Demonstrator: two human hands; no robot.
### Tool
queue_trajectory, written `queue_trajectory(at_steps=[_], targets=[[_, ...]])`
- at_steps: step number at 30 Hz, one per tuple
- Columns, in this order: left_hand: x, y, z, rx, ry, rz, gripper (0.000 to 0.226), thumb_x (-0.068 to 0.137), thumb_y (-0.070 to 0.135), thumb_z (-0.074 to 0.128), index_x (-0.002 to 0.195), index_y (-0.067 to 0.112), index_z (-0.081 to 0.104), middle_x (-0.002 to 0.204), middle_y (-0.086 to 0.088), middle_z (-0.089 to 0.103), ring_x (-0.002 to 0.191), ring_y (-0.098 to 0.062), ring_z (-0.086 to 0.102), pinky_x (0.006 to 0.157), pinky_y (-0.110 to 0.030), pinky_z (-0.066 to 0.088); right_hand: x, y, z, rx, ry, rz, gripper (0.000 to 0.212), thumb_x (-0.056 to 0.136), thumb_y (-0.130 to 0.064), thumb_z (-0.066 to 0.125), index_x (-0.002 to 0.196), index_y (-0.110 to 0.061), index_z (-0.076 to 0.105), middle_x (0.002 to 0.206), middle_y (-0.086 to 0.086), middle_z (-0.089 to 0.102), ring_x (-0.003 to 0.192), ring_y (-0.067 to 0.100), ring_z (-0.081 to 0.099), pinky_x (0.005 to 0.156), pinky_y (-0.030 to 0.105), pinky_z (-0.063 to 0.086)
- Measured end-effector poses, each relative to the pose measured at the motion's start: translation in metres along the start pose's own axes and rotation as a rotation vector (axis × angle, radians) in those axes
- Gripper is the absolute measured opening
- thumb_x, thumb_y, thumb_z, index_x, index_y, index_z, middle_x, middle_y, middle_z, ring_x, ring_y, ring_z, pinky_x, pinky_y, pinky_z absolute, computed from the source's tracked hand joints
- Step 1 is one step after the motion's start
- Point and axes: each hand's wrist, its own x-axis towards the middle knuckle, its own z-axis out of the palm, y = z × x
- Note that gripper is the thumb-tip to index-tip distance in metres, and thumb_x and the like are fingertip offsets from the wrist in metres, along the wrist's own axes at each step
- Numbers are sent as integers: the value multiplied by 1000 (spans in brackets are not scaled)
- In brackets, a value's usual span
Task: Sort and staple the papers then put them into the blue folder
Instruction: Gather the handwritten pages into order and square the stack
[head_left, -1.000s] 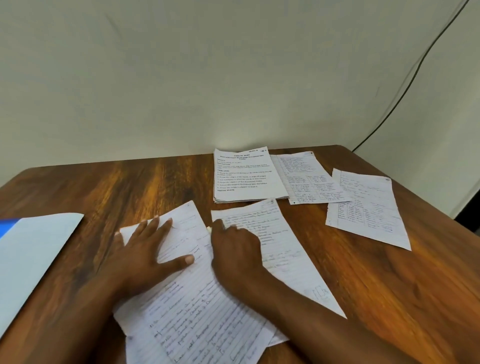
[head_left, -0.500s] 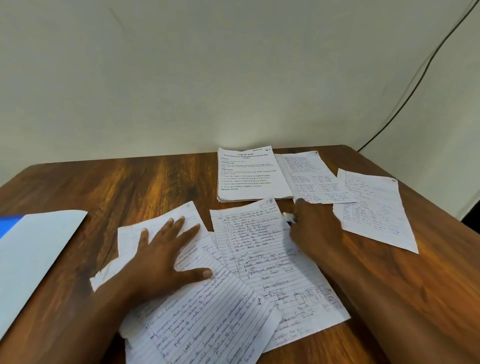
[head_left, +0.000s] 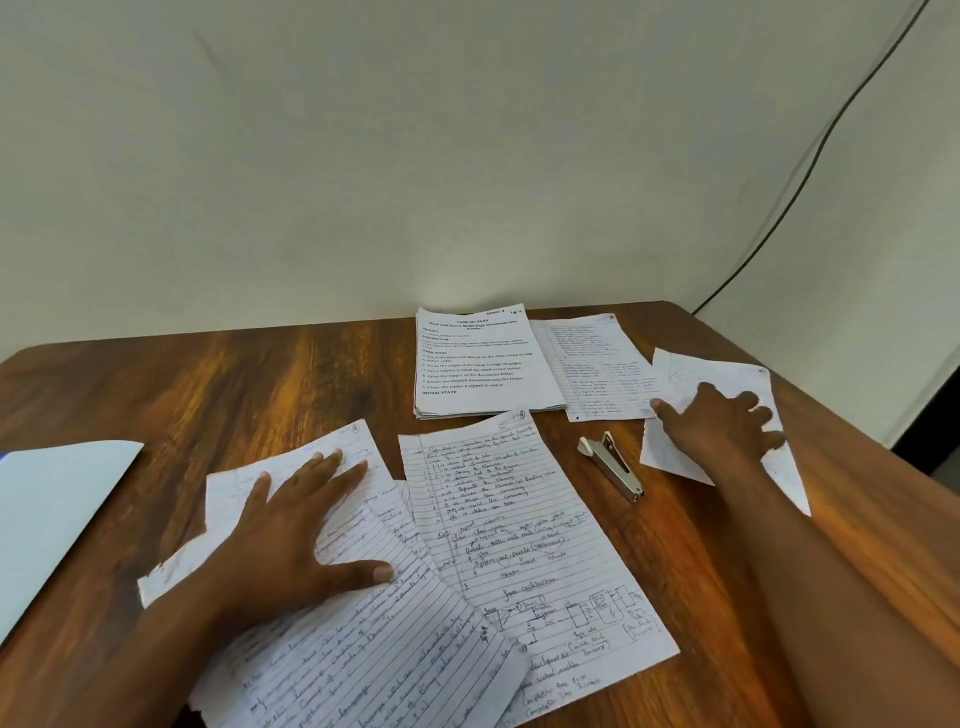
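Two hands (head_left: 291, 540) (head_left: 722, 431) working | right one is reaching out from the middle sheet (head_left: 514, 545) to the far-right sheet (head_left: 717, 374), fingers spread flat on it, uncovering the stapler (head_left: 613, 470) | left is pressing flat on the near pile (head_left: 363, 639) | sorting is going on, nothing stapled | folder (head_left: 47, 519) is lying at worktop's (head_left: 234, 384) left edge.

wooden table (head_left: 218, 395), pale wall (head_left: 415, 156), black cable (head_left: 810, 171)

The folder (head_left: 49, 525) is cut off at the left edge. The right hand (head_left: 719, 426) hides part of a far sheet (head_left: 727, 371), its writing too faint to read.
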Motion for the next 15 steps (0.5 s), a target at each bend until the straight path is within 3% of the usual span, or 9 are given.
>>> queue_trajectory(at_steps=[3,8,15], targets=[[0,-1,2,10,9,3,116,50,115,25,151,65,2,168,24,-16,160,-9,-11,129,-53,-12,19,10,9,25,-19,148,111,79,-88,50,161,-20,19,167,27,18,151,52,22,120,70,19],[0,0,0,14,12,-5,117,48,115,24,150,65,2,168,24,-16,160,-10,-10,130,-53,-10,36,8,16,103,-3,192,136,61,-94,64,160,-14,16,165,26,24,149,48,27,120,65,20],[-3,4,-3,3,6,-5,116,44,116,22,146,67,-3,167,24,-17,160,-10,-11,130,-52,-10,40,-2,16,168,22,53,126,59,-79,83,155,-17,29,165,22,29,151,45,27,123,63,18]])
